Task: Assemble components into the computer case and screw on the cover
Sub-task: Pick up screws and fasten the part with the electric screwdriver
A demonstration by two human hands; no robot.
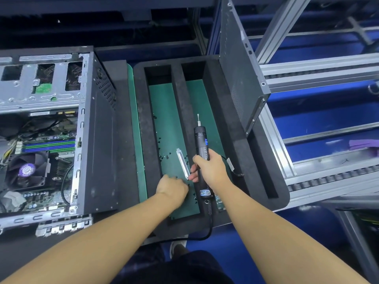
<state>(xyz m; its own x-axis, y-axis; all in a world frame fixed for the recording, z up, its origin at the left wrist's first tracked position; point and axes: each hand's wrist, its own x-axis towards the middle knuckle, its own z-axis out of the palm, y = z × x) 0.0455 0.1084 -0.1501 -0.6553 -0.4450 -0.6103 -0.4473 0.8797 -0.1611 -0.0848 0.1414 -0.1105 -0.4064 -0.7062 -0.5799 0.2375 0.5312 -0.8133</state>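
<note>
I am gathering fasteners, a step midway through the assembly. My left hand point(172, 189) reaches into the left compartment of the black foam tray point(143, 119), fingers curled down among small black screws point(164, 157) scattered on its smooth green mat point(168, 109). I cannot tell whether a screw is already between my fingertips.

My right hand point(211, 171), above the tray's middle divider, is wrapped around a slim black electric screwdriver point(200, 140), its thin metal bit pointing away from me. The fingertips of that hand also touch the near end of a narrow, shiny metal slot cover point(182, 162) lying in the left compartment.

The computer case point(98, 140) lies open to the left of the tray: matte dark steel walls, bare silver drive bays, a motherboard with a round cooling fan. Its flat, dark grey cover panel point(238, 68) stands upright at the tray's far right edge, not yet fitted.

Next, I judge, a fine pinch must lift one tiny screw and carry it left to the case.
</note>
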